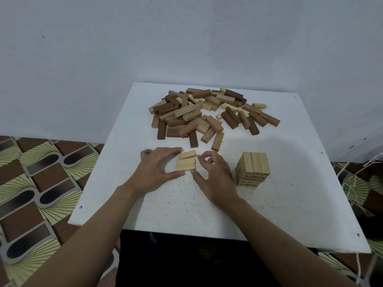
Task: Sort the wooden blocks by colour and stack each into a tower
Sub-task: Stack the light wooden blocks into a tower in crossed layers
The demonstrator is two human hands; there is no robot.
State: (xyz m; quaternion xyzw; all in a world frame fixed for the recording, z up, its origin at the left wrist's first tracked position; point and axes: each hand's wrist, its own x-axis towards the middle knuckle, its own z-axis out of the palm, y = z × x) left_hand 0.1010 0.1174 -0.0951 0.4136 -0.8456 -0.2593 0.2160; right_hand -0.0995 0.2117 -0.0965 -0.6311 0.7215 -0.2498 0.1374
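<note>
On my feed the left hand (154, 170) lies spread on the table, forefinger and thumb reaching out straight to the left ends of three pale blocks (186, 162), bracketing them. The forefinger tip meets the far block and the thumb tip meets the near one. The right hand (213, 175) sits just beside the right ends of the same blocks, its fingers loosely bent and its thumb stretched toward the near block. It clasps nothing I can see, and I cannot tell whether it touches the wood.

The three blocks lie flat side by side between the hands. The near two are flush and the far one is slightly askew.

To the right, apart from the hands, stands a finished tower (253, 168) of pale blocks. Farther back a loose pile (207, 114) mixes dark brown, mid-brown and pale blocks. All of this rests on a white table (290, 204), with a patterned floor (41, 172) on either side.
</note>
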